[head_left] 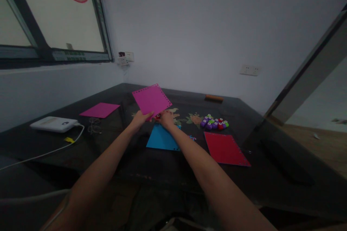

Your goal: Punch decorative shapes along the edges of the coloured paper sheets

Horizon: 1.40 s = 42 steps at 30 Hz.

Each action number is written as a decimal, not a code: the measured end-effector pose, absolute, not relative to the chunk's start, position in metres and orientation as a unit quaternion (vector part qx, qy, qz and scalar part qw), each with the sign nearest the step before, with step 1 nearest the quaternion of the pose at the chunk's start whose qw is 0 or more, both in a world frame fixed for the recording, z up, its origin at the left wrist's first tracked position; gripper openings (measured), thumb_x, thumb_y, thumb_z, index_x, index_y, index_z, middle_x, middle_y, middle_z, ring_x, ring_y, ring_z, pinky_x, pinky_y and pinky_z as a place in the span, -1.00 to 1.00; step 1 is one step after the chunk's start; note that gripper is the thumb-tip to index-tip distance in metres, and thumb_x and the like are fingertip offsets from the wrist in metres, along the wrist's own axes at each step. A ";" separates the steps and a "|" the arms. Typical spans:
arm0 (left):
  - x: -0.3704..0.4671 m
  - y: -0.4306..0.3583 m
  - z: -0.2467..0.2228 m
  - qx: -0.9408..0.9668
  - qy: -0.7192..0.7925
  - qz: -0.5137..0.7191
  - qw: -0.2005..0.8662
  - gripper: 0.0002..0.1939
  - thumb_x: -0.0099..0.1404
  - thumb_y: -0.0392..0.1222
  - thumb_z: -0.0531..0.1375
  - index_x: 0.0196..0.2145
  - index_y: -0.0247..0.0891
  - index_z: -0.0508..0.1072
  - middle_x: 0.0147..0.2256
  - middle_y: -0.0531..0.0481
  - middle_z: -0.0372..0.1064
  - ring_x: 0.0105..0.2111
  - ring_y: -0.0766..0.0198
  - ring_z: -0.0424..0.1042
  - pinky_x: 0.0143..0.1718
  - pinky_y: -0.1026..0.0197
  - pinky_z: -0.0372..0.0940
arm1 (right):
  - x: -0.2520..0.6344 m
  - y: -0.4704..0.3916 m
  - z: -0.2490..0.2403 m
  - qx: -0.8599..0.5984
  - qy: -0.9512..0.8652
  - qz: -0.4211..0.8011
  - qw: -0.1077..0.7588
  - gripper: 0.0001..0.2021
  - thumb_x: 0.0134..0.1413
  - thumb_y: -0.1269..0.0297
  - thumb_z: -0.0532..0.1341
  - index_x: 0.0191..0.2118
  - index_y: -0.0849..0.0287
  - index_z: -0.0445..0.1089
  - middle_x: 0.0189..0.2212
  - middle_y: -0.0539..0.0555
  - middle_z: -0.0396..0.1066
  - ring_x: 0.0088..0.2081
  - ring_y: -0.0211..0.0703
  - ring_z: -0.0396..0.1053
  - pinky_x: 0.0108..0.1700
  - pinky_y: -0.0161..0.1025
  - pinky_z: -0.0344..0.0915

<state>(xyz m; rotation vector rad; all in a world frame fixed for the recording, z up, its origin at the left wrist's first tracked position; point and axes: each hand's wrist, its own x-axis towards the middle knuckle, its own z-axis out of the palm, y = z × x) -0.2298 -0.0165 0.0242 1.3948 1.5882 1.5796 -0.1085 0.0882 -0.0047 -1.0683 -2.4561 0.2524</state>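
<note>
A pink sheet (152,99) with small holes along its edges is tilted up above the dark table. My left hand (140,119) is closed on its lower left edge. My right hand (166,117) is closed at the sheet's lower corner, with a small red thing (157,116) by its fingertips; exactly what these fingers grip is too small to tell. Beneath my hands a blue sheet (162,139) lies flat, partly covered by my right forearm. To the right lies a red sheet (226,148) with holes along its edge.
Several purple, green and red clips (214,122) lie behind the red sheet. Another pink sheet (100,110), a coiled thin cord (94,126) and a white device (54,124) with a cable are at the left. A brown object (214,98) lies near the back edge.
</note>
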 end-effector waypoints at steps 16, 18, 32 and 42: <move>-0.139 -0.015 0.019 0.536 0.493 0.556 0.400 -0.72 0.03 -0.05 0.30 -0.39 -0.35 0.49 -0.49 -0.08 0.46 -0.57 0.33 0.33 -0.52 0.29 0.20 | 0.081 0.034 0.027 -0.305 -0.629 0.579 0.420 -0.64 -0.34 0.32 0.40 -0.26 0.17 0.45 -0.42 -0.01 0.44 -0.47 -0.30 0.34 -0.43 -0.32 0.29; -0.118 -0.015 0.020 0.505 0.470 0.580 0.432 -0.68 0.01 -0.05 0.32 -0.34 -0.35 0.47 -0.48 -0.07 0.46 -0.58 0.35 0.31 -0.54 0.30 0.20 | 0.088 0.025 0.027 -0.294 -0.589 0.613 0.437 -0.62 -0.35 0.35 0.41 -0.25 0.16 0.45 -0.39 -0.01 0.45 -0.47 -0.32 0.34 -0.42 -0.33 0.29; -0.075 -0.018 0.021 0.398 0.447 0.623 0.504 -0.62 -0.10 -0.06 0.37 -0.33 -0.28 0.43 -0.46 0.01 0.47 -0.56 0.37 0.34 -0.49 0.30 0.22 | 0.093 0.022 0.008 -0.213 -0.438 0.755 0.439 -0.72 -0.12 0.33 0.35 -0.19 0.20 0.47 -0.24 0.10 0.49 -0.19 -0.17 0.43 0.00 -0.10 0.31; -0.092 -0.017 0.012 0.518 0.494 0.591 0.371 -0.76 0.06 -0.04 0.27 -0.40 -0.26 0.43 -0.50 -0.01 0.46 -0.56 0.28 0.34 -0.49 0.25 0.21 | 0.097 0.022 0.007 -0.252 -0.412 0.738 0.471 -0.68 -0.29 0.37 0.42 -0.28 0.23 0.46 -0.38 0.06 0.48 -0.31 -0.15 0.46 -0.14 -0.15 0.38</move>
